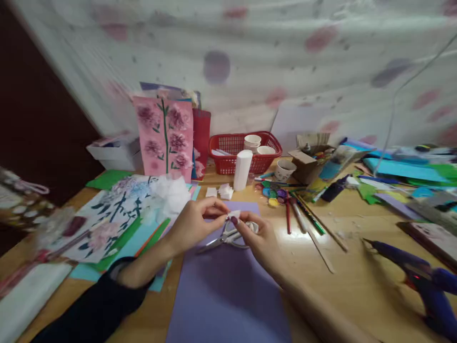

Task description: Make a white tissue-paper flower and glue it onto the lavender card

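Observation:
Both hands meet above a purple sheet of paper (228, 295) at the middle of the table. Between their fingertips is a small piece of white paper (234, 214), pinched from both sides. My left hand (198, 220) grips it from the left, thumb against forefinger. From the right, my right hand (259, 238) pinches the same piece. A pair of scissors (214, 244) lies on the purple sheet just below the fingers, its handles partly hidden by my right hand. Beyond the hands sit a small pile of white paper squares (225, 191) and a white cylindrical bottle (243, 170).
A red basket (224, 164) with paper cups stands at the back, near a pink flower picture (166, 138). Paint pots (273, 194) and brushes (294, 212) lie right of centre. A blue glue gun (410, 267) rests at the right. Painted papers (107, 214) and white fluff (171, 194) cover the left.

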`<state>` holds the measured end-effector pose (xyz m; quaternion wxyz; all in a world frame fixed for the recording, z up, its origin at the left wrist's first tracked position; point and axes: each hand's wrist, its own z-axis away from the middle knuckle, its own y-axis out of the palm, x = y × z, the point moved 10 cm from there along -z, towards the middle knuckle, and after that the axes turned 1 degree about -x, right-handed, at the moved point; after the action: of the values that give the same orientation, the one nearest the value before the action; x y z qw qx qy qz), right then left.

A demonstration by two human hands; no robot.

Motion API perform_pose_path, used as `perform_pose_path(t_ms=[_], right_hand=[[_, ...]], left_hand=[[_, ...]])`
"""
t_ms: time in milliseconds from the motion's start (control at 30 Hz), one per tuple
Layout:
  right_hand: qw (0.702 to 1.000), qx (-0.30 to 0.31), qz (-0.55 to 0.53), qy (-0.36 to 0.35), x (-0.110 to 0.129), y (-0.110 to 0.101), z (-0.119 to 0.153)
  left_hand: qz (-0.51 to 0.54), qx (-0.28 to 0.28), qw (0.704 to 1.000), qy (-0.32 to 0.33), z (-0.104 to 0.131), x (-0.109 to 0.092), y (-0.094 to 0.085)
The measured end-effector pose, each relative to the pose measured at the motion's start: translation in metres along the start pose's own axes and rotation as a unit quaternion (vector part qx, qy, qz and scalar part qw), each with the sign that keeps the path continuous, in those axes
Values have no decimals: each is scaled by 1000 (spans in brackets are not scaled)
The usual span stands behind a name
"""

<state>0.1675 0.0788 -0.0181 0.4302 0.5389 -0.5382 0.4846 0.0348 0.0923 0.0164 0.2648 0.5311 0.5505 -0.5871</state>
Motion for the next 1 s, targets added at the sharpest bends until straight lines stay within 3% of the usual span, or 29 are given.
perform_pose_path(t_ms=[200,367,667,1000], right_hand=[[1000,8,-11,4,1,1,2],[999,7,-28,28,-10,1,1],[998,9,-39,50,-14,1,3],[997,9,-50,52,-15,1,2]], left_hand=[[-36,-15,999,20,-8,-5,0],[4,-71,997,19,-9,-1,-16],[36,-106,993,37,-11,-3,-23],[-47,-79,993,78,-10,-14,-19]])
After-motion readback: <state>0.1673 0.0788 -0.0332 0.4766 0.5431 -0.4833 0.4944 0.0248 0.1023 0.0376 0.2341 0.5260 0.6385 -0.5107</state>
